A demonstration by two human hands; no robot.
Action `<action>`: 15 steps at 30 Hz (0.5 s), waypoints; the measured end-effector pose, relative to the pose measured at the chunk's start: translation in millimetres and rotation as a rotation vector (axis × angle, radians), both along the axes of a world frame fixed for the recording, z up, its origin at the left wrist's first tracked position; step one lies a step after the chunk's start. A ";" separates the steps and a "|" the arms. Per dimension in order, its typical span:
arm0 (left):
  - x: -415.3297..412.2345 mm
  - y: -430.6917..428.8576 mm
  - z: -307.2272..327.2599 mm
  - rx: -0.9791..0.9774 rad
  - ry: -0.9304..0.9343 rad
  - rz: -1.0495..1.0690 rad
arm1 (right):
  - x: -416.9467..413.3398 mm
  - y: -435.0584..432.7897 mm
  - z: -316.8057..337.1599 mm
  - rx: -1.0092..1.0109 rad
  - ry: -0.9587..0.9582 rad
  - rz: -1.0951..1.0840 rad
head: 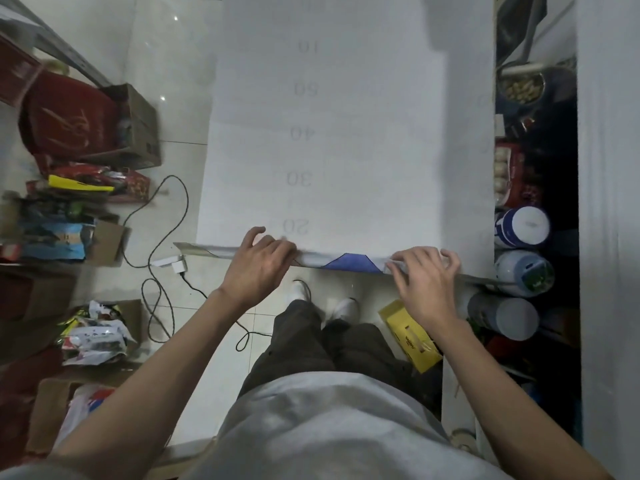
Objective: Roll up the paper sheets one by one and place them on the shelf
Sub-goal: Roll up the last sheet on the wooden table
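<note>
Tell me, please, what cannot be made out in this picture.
Head view:
- paper sheet: far end cut off by the top edge.
- Its rolled edge: partly covered by the left hand and right hand.
- Its print: faces away; only faint numbers show through.
- packages at left: blurred, labels unreadable.

Paper sheet (346,150): far end cut off by the top edge; printed numbers faint, the topmost unreadable. Rolled near edge (349,262): covered in two places by the left hand (258,268) and the right hand (424,282). Packets (65,220) at left: blurred, labels illegible. Yellow box (403,329): partly behind the right forearm. Shelf (562,237): interior too dark to tell.
</note>
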State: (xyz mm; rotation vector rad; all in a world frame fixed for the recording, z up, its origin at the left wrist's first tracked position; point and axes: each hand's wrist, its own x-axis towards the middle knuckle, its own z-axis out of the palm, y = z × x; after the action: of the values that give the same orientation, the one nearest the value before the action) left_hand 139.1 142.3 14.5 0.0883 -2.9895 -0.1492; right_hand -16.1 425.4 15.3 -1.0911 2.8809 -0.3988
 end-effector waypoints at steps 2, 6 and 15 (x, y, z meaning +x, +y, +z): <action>-13.1 -1.8 2.5 0.004 0.006 0.077 | -11.6 -8.8 3.9 -0.052 -0.023 -0.047; -28.5 -11.6 -3.8 0.071 0.022 0.033 | -35.9 -25.8 -5.3 -0.104 -0.110 -0.040; -10.7 -24.9 -18.1 0.111 -0.144 -0.015 | -52.4 19.1 -21.1 0.132 -0.168 0.175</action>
State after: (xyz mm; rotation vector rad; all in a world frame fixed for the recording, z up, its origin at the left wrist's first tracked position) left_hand 128.3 117.3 -3.6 0.0925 -3.1239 -0.3239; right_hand -68.5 444.6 -5.8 -1.2118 2.6006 -0.2725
